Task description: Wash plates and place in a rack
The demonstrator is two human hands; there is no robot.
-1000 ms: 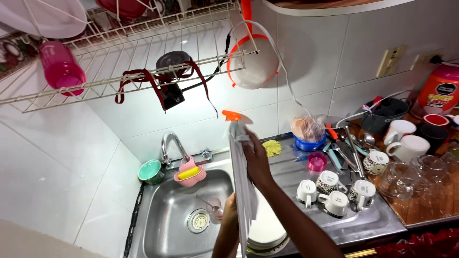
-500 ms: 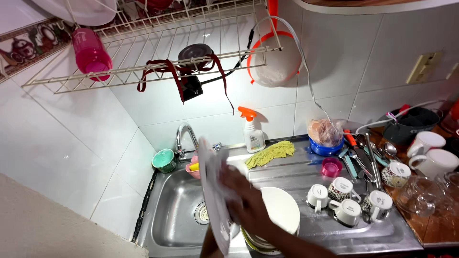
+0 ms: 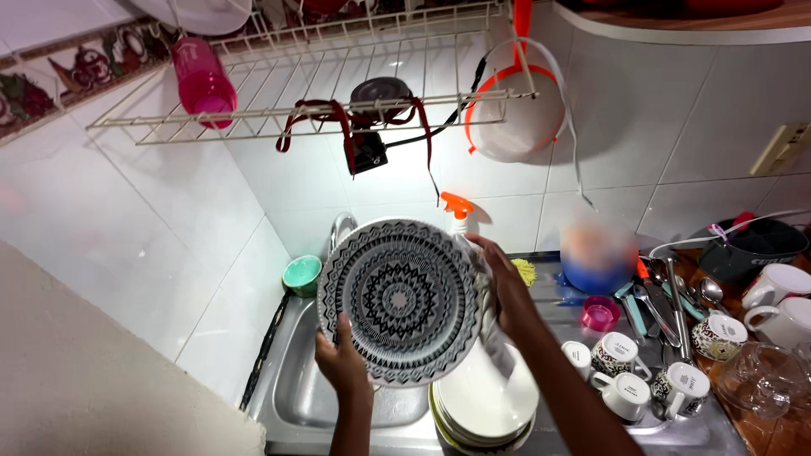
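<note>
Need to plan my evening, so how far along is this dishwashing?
Looks done: white plates stacked beside the sink, cups upturned on the drainboard. In hand: a black-and-white patterned plate, left hand at its lower rim, right hand on its right edge. Left: the wire rack overhead looks mostly bare.

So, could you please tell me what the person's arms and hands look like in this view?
Both arms are bare as far as the picture shows, with no sleeves in sight. The left hand and the right hand wear no gloves, and no rings, watch or bracelets can be seen on either. The arms are slender and enter from the bottom edge.
</note>
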